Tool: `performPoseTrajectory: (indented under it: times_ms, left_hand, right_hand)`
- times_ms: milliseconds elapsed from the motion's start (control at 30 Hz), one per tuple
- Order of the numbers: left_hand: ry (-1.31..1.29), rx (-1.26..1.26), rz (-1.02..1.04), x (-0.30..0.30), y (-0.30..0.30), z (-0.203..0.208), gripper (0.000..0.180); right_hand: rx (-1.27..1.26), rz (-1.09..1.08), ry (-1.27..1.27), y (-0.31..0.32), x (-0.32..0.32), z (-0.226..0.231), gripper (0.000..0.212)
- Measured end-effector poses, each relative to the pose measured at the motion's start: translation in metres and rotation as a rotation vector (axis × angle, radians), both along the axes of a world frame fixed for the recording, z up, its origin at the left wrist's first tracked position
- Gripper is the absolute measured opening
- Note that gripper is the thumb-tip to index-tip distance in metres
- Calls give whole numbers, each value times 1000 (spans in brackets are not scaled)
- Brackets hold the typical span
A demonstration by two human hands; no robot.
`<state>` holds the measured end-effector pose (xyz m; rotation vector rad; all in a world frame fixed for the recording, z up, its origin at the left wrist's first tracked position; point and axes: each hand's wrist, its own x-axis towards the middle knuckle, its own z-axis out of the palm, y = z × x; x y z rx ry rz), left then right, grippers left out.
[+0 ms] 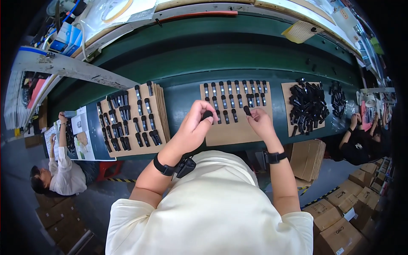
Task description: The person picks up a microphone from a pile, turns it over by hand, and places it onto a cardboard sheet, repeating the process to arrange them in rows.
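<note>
My left hand point(195, 125) is closed in a pinch on a small black microphone with a round foam tip point(207, 114); most of its body is hidden by the fingers. Opposite it, my right hand point(261, 123) pinches a small black foam-tipped piece point(247, 111), whose lower part the fingertips cover. Both hands hover over the near half of a cardboard sheet point(233, 135). Rows of slim black microphones point(232, 101) with grey faces and dark foam heads lie on that sheet, just beyond my hands.
To the left, stacked cardboard sheets point(163, 114) carry more microphones. At right, a heap of black microphones point(308, 106) covers another sheet, with a smaller pile point(338, 102) beyond. The green bench point(182, 76) meets a raised shelf. People sit at both sides; cartons point(340, 236) stand lower right.
</note>
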<state>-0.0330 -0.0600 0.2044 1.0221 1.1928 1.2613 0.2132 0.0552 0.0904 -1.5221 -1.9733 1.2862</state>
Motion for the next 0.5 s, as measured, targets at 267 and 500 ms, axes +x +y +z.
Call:
performPoseTrajectory:
  times_ms: [267,500]
  left_hand:
    - [394,135,82,-11,2,-10,24]
    - [232,23,41,-13,0,-5,26]
  right_hand:
    - [-53,1,-317,5,0,-109,22]
    - [-63,16,-441,13,-9,-121,32]
